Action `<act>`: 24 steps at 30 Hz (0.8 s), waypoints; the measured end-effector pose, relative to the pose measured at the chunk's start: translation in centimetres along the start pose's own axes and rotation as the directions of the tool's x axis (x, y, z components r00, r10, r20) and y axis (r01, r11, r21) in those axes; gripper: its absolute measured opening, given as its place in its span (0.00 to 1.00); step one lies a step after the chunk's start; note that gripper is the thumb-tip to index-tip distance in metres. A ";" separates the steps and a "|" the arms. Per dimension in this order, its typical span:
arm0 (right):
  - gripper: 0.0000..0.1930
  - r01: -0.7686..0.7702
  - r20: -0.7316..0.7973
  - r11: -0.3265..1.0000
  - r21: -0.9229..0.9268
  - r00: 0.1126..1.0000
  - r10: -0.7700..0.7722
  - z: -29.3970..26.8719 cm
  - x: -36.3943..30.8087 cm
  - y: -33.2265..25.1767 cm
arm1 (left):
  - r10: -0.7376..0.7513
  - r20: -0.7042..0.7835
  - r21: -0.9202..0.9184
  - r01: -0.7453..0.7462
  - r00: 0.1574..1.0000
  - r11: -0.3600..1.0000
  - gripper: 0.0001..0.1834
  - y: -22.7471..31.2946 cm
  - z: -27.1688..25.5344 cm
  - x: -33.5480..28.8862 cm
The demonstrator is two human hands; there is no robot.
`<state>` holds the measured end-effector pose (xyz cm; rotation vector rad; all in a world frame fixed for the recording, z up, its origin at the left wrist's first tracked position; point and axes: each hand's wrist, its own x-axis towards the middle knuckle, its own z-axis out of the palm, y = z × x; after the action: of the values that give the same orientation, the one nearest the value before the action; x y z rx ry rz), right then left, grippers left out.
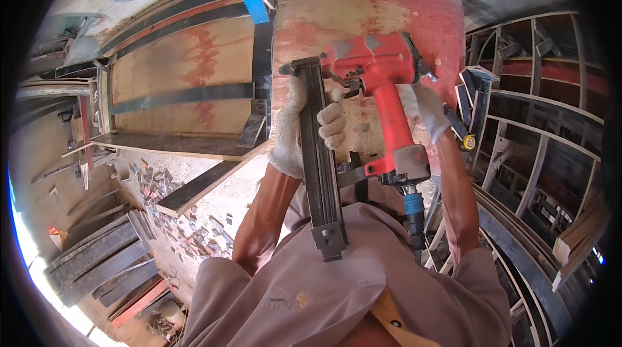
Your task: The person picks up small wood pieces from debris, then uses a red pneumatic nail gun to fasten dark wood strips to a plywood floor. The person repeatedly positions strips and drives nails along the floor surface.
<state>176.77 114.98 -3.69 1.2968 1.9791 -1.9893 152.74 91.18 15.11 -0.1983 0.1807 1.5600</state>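
A red and black air nail gun (pixel 392 110) is held up in front of my chest, its long dark magazine (pixel 321 172) slanting down to my grey shirt. My left hand (pixel 295 130), in a pale knit glove, wraps round the upper magazine, its fingertips showing on the right side. My right hand (pixel 429 110), also gloved, is behind the gun's body, right of the red handle. The gun hides its fingers, so its grip cannot be made out. A blue air-hose coupling (pixel 413 204) hangs from the handle's base.
A red-stained board (pixel 427 20) lies beyond the gun. At left stands a wooden panel frame (pixel 181 91), with a loose plank (pixel 194 188) below it. Wood scraps (pixel 201 230) litter the floor. Stacked frames (pixel 538 133) rise at right, near a tape measure (pixel 468 142).
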 end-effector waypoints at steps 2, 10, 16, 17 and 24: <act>0.42 -0.256 0.325 0.503 0.825 0.944 -0.052 5.3 -7.2 -11.0 | -0.002 -0.022 -0.016 0.002 1.000 1.000 0.38 0.4 -0.5 -0.8; 0.16 -0.516 0.509 0.052 0.855 0.816 -0.273 6.5 -9.3 -10.5 | -0.126 -0.325 0.485 0.279 0.937 0.829 0.45 -0.6 -1.1 1.1; 0.12 -0.222 0.211 -0.073 0.972 0.969 -0.131 6.7 -11.3 -6.2 | 0.397 -0.106 0.972 0.010 0.912 0.236 0.59 -4.9 2.0 -7.6; 0.12 -0.159 0.157 -0.025 0.987 0.986 -0.063 7.2 -11.5 -5.8 | 0.392 -0.177 0.960 0.070 0.903 0.271 0.59 -6.8 2.7 -8.4; 0.12 -0.024 0.016 -0.083 0.996 0.996 -0.092 8.0 -12.9 -5.3 | 0.419 0.271 0.918 -0.103 0.867 -0.382 0.34 -7.8 -0.7 -7.6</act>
<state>178.07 102.68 6.55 1.0080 -0.1192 -3.5729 160.55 83.66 16.31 1.2357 1.8600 1.2801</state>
